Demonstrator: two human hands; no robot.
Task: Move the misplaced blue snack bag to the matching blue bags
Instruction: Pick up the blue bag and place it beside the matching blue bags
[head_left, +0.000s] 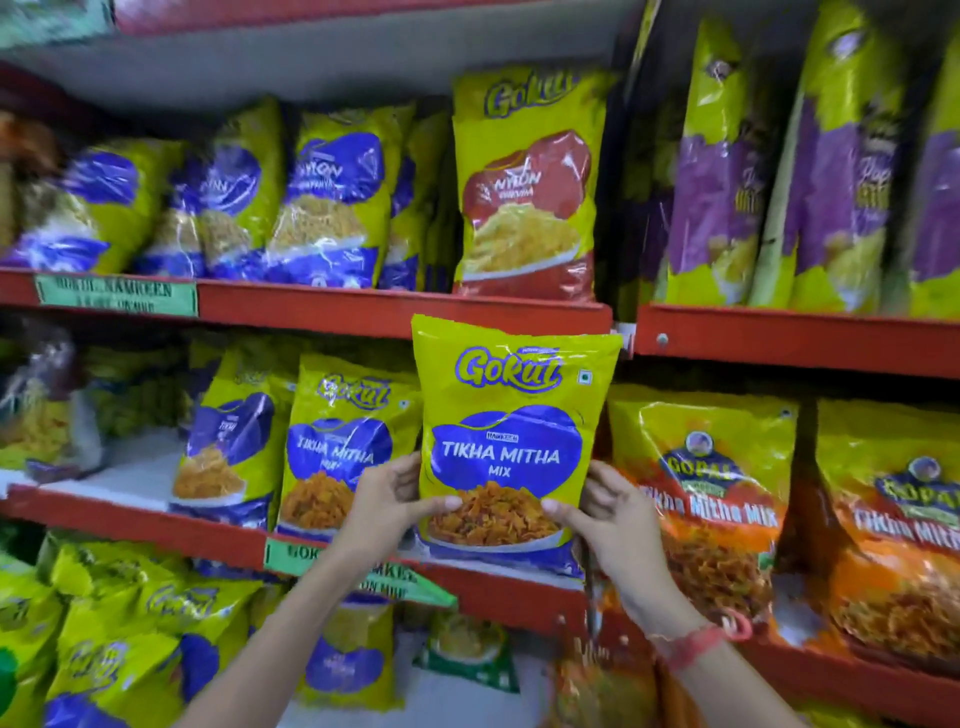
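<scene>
Both hands, left (387, 501) and right (613, 519), grip the glossy yellow-and-blue plastic snack bag (511, 441) upright at the red middle shelf's (228, 525) front edge (beside matching blue bags (337, 447)); I'd slide it in upright, label forward

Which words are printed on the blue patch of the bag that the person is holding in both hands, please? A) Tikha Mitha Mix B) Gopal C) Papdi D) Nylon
A: the held bag, gripped at its lower corners by the left hand and the right hand, reads "Tikha Mitha Mix" in white on its blue patch.
</scene>
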